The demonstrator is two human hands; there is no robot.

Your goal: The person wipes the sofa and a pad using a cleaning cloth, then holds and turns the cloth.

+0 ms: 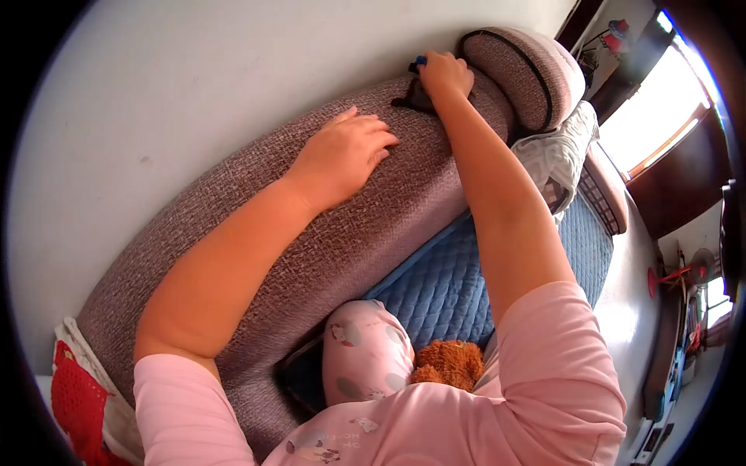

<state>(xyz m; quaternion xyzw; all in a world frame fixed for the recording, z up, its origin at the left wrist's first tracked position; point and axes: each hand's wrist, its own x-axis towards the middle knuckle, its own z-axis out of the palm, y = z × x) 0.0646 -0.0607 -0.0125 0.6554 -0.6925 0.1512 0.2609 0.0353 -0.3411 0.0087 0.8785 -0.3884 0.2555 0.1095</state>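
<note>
My left hand lies on top of the brown woven sofa back, fingers spread a little and nothing in them. Farther along the same sofa back, my right hand is closed on a small dark object. A bit of blue shows at its fingertips. The object's shape is partly hidden by the hand, and its dark part rests on the fabric.
A rounded sofa cushion stands beyond my right hand, with a grey-white cloth beneath. Below lie a blue quilted cover and a brown fluffy thing. A red and white cloth hangs at lower left.
</note>
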